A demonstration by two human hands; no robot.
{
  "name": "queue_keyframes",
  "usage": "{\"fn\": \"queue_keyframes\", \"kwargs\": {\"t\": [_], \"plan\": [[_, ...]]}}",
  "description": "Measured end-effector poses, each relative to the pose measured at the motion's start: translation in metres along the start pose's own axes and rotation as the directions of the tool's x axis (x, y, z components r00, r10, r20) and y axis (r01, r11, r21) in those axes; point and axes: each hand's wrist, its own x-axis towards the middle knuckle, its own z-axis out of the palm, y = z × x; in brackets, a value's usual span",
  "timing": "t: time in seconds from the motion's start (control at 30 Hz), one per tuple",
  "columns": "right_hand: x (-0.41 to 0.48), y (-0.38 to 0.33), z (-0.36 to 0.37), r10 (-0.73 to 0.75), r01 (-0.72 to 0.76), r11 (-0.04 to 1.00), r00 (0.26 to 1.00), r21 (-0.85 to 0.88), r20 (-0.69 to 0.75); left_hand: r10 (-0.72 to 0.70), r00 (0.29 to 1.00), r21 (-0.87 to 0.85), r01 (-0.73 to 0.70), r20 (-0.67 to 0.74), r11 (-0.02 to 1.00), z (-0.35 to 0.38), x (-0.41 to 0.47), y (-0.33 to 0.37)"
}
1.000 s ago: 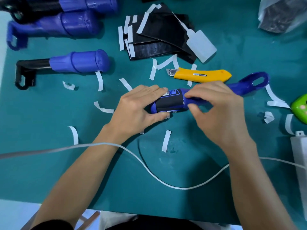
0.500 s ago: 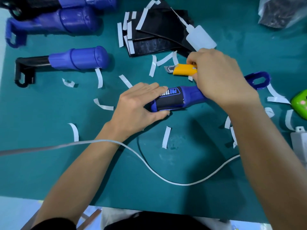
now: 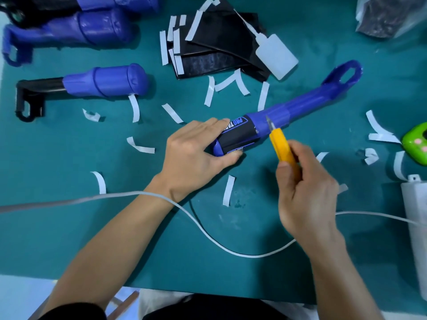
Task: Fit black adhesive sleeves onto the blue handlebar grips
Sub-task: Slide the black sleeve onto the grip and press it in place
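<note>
Teal mat point(image 3: 69, 239) carries the blue handlebar grip point(image 3: 302, 103) near its middle, slanting toward the far right corner; it looks stiff, light and apt to roll, best pinned at its fat end. There the left hand point(image 3: 191, 155) curls round it over the thin, probably tacky black sleeve point(image 3: 238, 136), while the right hand point(image 3: 305, 195) grips a yellow knife point(image 3: 283, 147), blade tip just beside the sleeve's edge.
</note>
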Motion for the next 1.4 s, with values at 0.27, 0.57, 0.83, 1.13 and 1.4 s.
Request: {"fn": "queue_keyframes", "kwargs": {"t": [0.27,0.57,0.83,1.13,1.4], "plan": [[-0.011,-0.004,0.01,-0.058,0.056,0.995,0.998,-0.087,-0.02,0.077,0.996,0.085,-0.073,-0.038,0.994,0.001,-0.003,0.0],[-0.014,0.003,0.007,-0.09,0.087,0.995,0.995,-0.056,-0.05,0.094,0.995,0.084,-0.091,-0.043,0.992,0.001,-0.002,-0.002],[-0.014,0.001,0.006,-0.073,0.069,0.993,0.996,-0.097,-0.041,0.098,0.994,0.09,-0.093,-0.051,0.992,0.004,-0.004,-0.003],[-0.007,-0.023,0.008,-0.045,0.039,0.969,0.999,-0.243,-0.018,0.139,0.985,0.122,-0.126,-0.104,0.985,0.01,0.002,-0.009],[0.025,-0.04,0.007,-0.001,0.07,0.888,0.989,-0.454,0.15,0.078,0.99,0.137,-0.063,-0.113,0.989,0.007,0.019,-0.018]]}}
